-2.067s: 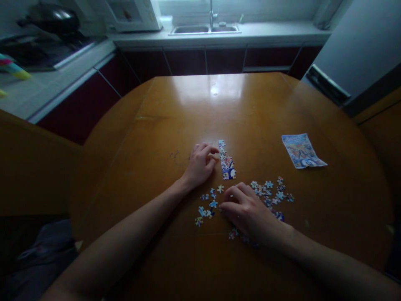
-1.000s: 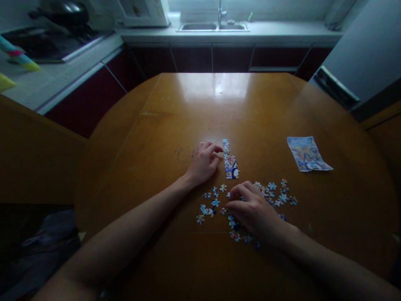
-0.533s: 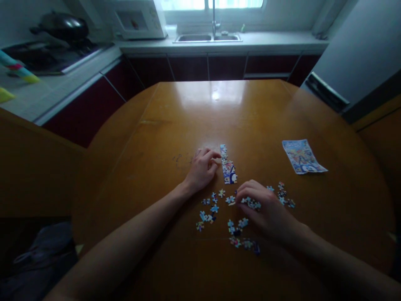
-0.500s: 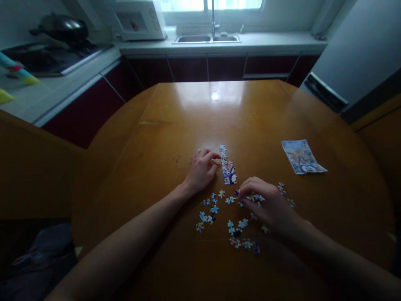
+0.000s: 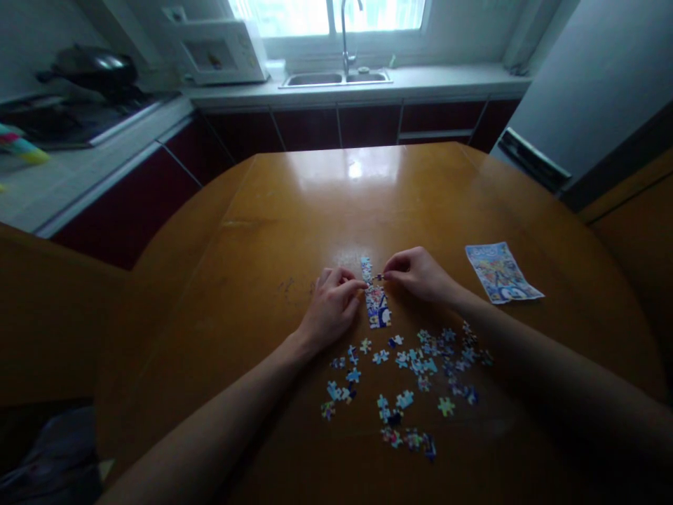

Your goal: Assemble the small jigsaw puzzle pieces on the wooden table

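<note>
A partly joined jigsaw puzzle (image 5: pixel 377 308), a narrow colourful strip, lies on the wooden table (image 5: pixel 294 231). My left hand (image 5: pixel 334 298) rests at its left side, fingers loosely bent and apart, the index fingertip touching the strip's edge. Across from it, my right hand (image 5: pixel 420 272) pinches a small puzzle piece (image 5: pixel 378 277) between thumb and fingertips, right beside the strip's upper part. Many loose puzzle pieces (image 5: pixel 415 361) are scattered nearer to me, some of them overlapping. Whether the held piece touches the strip is too small to tell.
A creased printed picture sheet (image 5: pixel 502 273) lies on the table to the right. Beyond the table stand a counter with a sink (image 5: pixel 336 79), a white microwave (image 5: pixel 223 52) and, at the left, a stove with a dark pan (image 5: pixel 92 66).
My right hand has moved from the loose pieces up and left to the strip, a puzzle piece in its fingertips. My left hand stays beside the strip. The view has tilted up slightly.
</note>
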The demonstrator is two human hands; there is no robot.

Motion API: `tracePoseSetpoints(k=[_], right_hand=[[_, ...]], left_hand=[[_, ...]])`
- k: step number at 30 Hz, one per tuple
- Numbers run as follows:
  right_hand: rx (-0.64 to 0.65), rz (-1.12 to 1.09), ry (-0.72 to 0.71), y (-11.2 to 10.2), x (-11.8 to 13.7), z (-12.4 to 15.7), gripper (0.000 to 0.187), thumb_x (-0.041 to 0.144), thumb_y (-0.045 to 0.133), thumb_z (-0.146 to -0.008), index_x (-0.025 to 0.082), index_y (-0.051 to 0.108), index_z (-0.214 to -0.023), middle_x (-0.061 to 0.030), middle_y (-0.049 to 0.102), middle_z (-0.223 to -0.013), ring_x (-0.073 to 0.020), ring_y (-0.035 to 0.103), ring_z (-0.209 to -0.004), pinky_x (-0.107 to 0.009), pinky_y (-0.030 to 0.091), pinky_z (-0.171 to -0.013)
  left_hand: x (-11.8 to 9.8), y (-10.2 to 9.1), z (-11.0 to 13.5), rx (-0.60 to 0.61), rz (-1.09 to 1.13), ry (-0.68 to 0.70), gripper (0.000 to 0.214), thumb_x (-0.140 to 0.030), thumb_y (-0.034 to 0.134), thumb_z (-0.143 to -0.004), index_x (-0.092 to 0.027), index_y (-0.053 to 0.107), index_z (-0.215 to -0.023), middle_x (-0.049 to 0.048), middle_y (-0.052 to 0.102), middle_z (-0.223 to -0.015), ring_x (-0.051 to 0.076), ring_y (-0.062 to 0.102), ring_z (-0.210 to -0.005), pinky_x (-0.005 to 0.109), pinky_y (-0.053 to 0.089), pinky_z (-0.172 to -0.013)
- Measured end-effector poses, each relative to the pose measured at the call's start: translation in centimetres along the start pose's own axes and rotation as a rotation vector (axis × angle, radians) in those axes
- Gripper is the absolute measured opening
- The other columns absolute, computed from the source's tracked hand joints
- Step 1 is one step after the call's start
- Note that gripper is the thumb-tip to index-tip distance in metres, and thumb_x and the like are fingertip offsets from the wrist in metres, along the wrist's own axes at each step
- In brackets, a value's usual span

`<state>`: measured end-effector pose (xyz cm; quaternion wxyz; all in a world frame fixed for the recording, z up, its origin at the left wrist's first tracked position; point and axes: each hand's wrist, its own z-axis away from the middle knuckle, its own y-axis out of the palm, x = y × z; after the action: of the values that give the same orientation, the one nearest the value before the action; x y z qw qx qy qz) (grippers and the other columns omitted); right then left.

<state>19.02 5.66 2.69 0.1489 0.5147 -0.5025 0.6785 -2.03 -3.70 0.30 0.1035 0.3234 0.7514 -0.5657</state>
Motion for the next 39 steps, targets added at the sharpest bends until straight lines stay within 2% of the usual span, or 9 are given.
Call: tracePoseSetpoints(k=[8, 15, 26, 33, 39], right_hand=[[0.057, 0.021, 0.01, 0.81, -0.23, -0.32, 0.013, 0.011, 0.067, -0.077, 0.016, 0.079, -0.077, -0.0062, 0.077, -0.075, -0.0165, 0.066, -0.068, -0.028, 0.049, -0.064], [0.08, 0.047, -0.019, 1.04, -0.31, -0.3, 0.013, 0.012, 0.066, -0.079, 0.017, 0.078, -0.078, -0.0055, 0.076, -0.076, -0.0166, 0.067, -0.069, -0.028, 0.05, -0.065], [0.084, 0.133, -0.039, 1.14, -0.33, -0.38, 0.013, 0.014, 0.065, -0.08, 0.017, 0.077, -0.076, -0.004, 0.072, -0.07, -0.0144, 0.061, -0.063, -0.029, 0.044, -0.059], [0.066, 0.214, -0.082, 1.03, -0.29, -0.35, 0.013, 0.013, 0.067, -0.079, 0.02, 0.078, -0.077, -0.0045, 0.072, -0.077, -0.0155, 0.062, -0.069, -0.029, 0.046, -0.065], [0.064, 0.202, -0.074, 1.01, -0.21, -0.31, 0.013, 0.014, 0.068, -0.08, 0.021, 0.078, -0.077, -0.0039, 0.071, -0.076, -0.0148, 0.061, -0.067, -0.029, 0.045, -0.063]], left_hand=[[0.33, 0.15, 0.16, 0.036, -0.042, 0.013, 0.023, -0.013, 0.06, -0.09, -0.027, 0.074, -0.103, 0.006, 0.057, -0.103, 0.024, 0.047, -0.102, 0.044, 0.046, -0.09], [-0.14, -0.23, 0.07, 0.051, -0.047, -0.002, 0.031, -0.007, 0.058, -0.087, -0.027, 0.072, -0.105, 0.0062, 0.057, -0.104, 0.025, 0.047, -0.104, 0.045, 0.045, -0.091], [-0.24, -0.22, 0.0, 0.079, -0.056, -0.015, 0.032, -0.005, 0.058, -0.084, -0.026, 0.07, -0.106, 0.0067, 0.056, -0.106, 0.026, 0.046, -0.104, 0.046, 0.046, -0.093], [-0.41, -0.16, 0.0, 0.118, -0.107, -0.015, 0.036, -0.005, 0.055, -0.086, -0.024, 0.063, -0.116, 0.0074, 0.056, -0.112, 0.026, 0.046, -0.106, 0.045, 0.045, -0.096], [-0.44, -0.22, 0.01, 0.13, -0.112, -0.001, 0.042, -0.009, 0.052, -0.09, -0.029, 0.059, -0.127, 0.0071, 0.053, -0.112, 0.026, 0.044, -0.105, 0.045, 0.044, -0.096]])
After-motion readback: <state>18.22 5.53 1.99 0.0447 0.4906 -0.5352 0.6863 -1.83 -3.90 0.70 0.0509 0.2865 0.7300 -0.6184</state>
